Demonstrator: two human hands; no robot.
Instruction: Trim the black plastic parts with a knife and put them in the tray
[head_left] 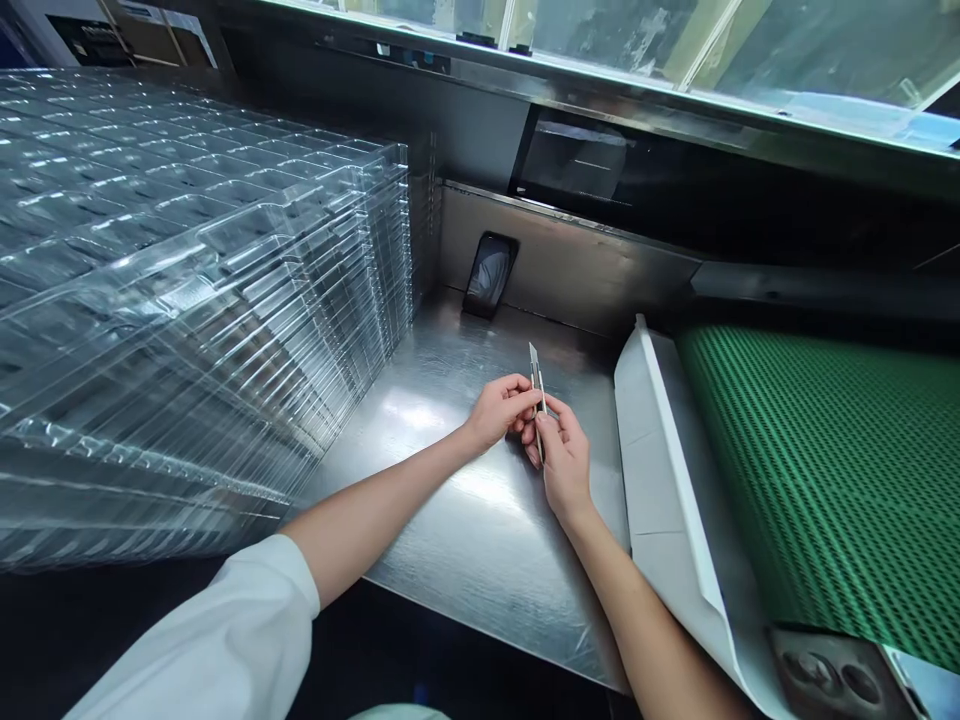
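I hold a slim cutter knife (536, 378) in front of me, above the metal table (442, 510), with its pointed blade directed away from my body and slightly to the left; my left hand (499, 412) comes from the left side and pinches the knife near its middle, the thumb and the fingers being pressed on it; my right hand (568, 465) pinches the lower part of the handle between thumb and fingers, so the two hands are very near to each other; beyond them, a black-rimmed object (489, 275) leans against the low metal wall (585, 255) at the back of the table; on my left side rises a tall stack of clear plastic trays (225, 290), well apart from my fingers; on my right side stands a white sheet (660, 470) along the table edge, and past it lies a green belt (832, 460) with a textured surface; a white sleeve (247, 620) covers my upper left arm.
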